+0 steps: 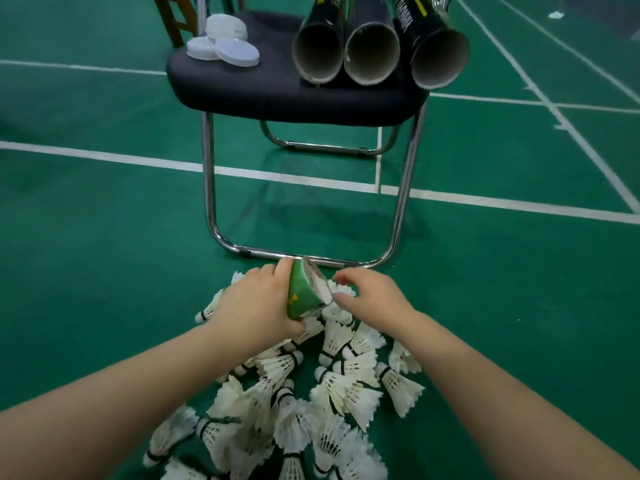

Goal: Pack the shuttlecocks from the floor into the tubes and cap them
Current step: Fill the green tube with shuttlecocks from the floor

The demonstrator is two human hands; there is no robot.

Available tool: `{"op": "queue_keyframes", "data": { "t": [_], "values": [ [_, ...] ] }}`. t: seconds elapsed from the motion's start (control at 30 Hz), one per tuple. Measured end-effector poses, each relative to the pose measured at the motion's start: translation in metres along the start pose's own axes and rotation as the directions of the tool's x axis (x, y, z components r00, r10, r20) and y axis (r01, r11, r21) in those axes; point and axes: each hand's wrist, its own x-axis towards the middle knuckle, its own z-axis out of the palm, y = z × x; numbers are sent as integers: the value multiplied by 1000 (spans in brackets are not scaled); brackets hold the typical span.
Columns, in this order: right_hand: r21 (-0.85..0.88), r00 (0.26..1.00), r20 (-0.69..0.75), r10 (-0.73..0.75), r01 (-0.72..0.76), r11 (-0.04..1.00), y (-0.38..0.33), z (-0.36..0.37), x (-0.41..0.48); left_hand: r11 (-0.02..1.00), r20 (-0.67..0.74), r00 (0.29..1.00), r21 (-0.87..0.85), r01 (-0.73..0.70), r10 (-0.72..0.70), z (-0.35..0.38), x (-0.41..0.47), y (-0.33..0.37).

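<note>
A pile of several white feather shuttlecocks (pixel 294 403) lies on the green court floor in front of me. My left hand (pixel 256 306) grips a green tube (pixel 304 294) with its open mouth facing right, low over the pile. Just right of the tube's mouth, my right hand (pixel 372 297) hovers over the shuttlecocks with fingers curled; what it holds, if anything, is hidden. Three open dark tubes (pixel 372 53) lie on a black chair seat (pixel 270 95), mouths toward me. Several white caps (pixel 225 43) sit stacked at the seat's left.
The chair's chrome legs (pixel 207 188) and floor bar (pixel 311 259) stand directly behind the pile. White court lines (pixel 104 155) cross the green floor. A wooden chair leg (pixel 176 19) shows at the back left.
</note>
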Motion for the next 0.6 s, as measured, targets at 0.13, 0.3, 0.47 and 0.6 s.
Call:
{"op": "queue_keyframes", "data": {
  "t": [0.13, 0.3, 0.47, 0.6],
  "values": [
    [-53, 997, 73, 8, -5, 999, 20, 39, 28, 1000, -3, 1000, 9, -9, 9, 8, 16, -1],
    [-199, 993, 106, 54, -32, 980, 22, 61, 45, 1000, 5, 1000, 25, -13, 13, 18, 28, -7],
    [-274, 989, 125, 81, -44, 961, 36, 73, 53, 1000, 12, 1000, 15, -19, 19, 26, 32, -13],
    [-250, 989, 85, 123, -98, 963, 41, 74, 54, 1000, 14, 1000, 3, -20, 20, 29, 32, -13]
  ]
}}
